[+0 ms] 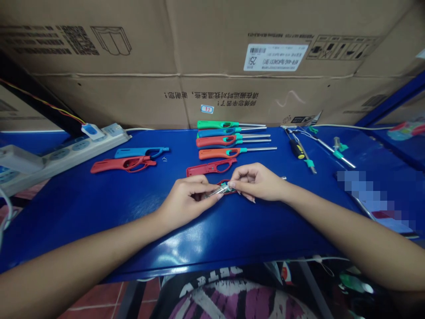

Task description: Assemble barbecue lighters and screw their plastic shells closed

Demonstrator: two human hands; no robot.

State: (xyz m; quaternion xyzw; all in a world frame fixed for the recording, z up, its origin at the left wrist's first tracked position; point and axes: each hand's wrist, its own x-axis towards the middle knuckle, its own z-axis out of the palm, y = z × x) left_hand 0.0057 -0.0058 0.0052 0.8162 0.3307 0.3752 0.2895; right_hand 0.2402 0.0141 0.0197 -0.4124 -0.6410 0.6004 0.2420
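Between thumb and fingers, my left hand (187, 197) holds a clear, tube-shaped lighter fuel tank (215, 192), tilted up to the right. My right hand (262, 182) is closed in a pinch at the tank's right end, beside a small teal part; its fingertips hide the exact contact. Just behind and below the tank lies a red lighter shell half, mostly covered by my fingers. A metal rod tip (283, 178) shows past my right hand. Another red shell half (210, 168) lies just beyond my hands.
Several assembled lighters (219, 153) lie in a stack behind. Left are a blue shell (141, 152), a red shell (122, 165), small metal pins (164, 159) and a power strip (79, 148). A screwdriver (296, 149) and metal rods (335, 153) lie right. Cardboard (133, 97) stands at the back.
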